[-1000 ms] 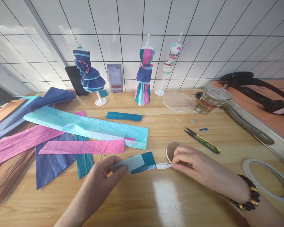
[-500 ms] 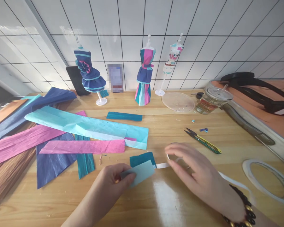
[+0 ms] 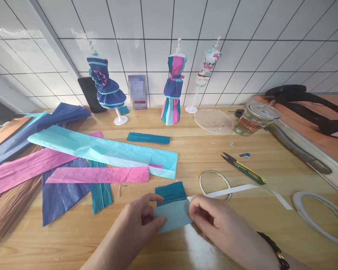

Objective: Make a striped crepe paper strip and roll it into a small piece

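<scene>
Since half a second earlier, the light-blue piece (image 3: pixel 174 215) had levelled along the teal piece's (image 3: pixel 171 190) lower edge, and the narrow ring (image 3: pixel 200 182) lay free with a white strip (image 3: pixel 239 189) across it. The left hand (image 3: pixel 135 221) spread its thumb on the light-blue piece and forefinger by the teal one, its grip unclear; the right hand (image 3: pixel 216 221), bent inward, pinched the light-blue piece's right end.

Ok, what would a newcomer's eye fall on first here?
Probably the three mannequins standing at the back before the tiled wall. Next, perhaps, the bright strips spread across the left, then the left hand and right hand at front centre, both touching a light-blue piece.
</scene>
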Available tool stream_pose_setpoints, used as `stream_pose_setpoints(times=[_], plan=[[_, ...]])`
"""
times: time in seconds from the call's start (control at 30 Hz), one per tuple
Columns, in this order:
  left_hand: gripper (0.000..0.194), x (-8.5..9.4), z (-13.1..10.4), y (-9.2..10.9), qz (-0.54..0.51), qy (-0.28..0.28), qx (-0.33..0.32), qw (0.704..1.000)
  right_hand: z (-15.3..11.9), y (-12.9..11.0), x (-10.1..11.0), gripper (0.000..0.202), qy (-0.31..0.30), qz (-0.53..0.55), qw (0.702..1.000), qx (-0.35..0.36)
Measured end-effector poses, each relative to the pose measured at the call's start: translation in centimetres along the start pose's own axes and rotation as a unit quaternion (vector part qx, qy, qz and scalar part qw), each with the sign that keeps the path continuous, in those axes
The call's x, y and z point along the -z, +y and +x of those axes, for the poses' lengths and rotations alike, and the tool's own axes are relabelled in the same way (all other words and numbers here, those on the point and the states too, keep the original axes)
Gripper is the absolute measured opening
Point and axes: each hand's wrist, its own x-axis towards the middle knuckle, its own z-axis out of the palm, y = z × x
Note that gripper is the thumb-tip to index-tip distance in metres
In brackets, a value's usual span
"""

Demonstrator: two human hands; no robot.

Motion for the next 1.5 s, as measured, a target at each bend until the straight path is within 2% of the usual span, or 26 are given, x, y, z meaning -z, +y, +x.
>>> stream_pose_setpoints(times=[0.17,0.3,0.4,0.53,0.63,0.77,0.97,1.1,1.27,1.37,1.5], plan=[[0.045,-0.3,0.0,0.1,0.026,0.049,-0.004,0.998,0.1,-0.1,-0.1,0.017,0.012,-0.082,0.995,0.058],[0.05,-0.5,0.1,-0.1,0.045,0.04,-0.003,0.998,0.2,0.5,-0.5,0.014,0.018,-0.14,0.986,0.092],[0.052,-0.5,0.1,-0.4,0.054,0.033,-0.005,0.998,0.0,0.8,-0.1,0.014,0.057,-0.174,0.977,0.107],[0.055,-0.4,0.2,-0.6,0.067,0.028,-0.006,0.997,0.0,0.9,0.5,0.019,0.102,-0.203,0.971,0.07],[0.058,-0.3,0.3,-0.6,0.08,0.015,-0.01,0.997,0.1,1.0,0.7,0.018,0.097,-0.222,0.97,0.032],[0.06,-0.3,0.4,-0.7,0.093,0.015,-0.014,0.995,0.3,1.2,0.9,0.021,0.099,-0.237,0.966,0.019],[0.061,-0.6,0.4,-0.7,0.085,0.035,-0.011,0.996,0.6,2.4,2.5,0.023,0.162,-0.322,0.933,0.01],[0.063,-0.5,0.5,-0.8,0.099,0.027,-0.01,0.995,0.4,2.1,3.0,0.024,0.146,-0.256,0.955,0.021],[0.061,-0.4,0.5,-0.9,0.098,0.025,-0.014,0.995,0.3,1.0,2.2,0.024,0.091,-0.232,0.968,0.033],[0.06,-0.4,0.5,-0.7,0.095,0.031,-0.015,0.995,0.4,1.0,1.9,0.026,0.062,-0.254,0.965,0.026],[0.06,-0.4,0.4,-0.5,0.095,0.025,-0.016,0.995,0.5,1.6,2.2,0.028,0.095,-0.301,0.948,0.032]])
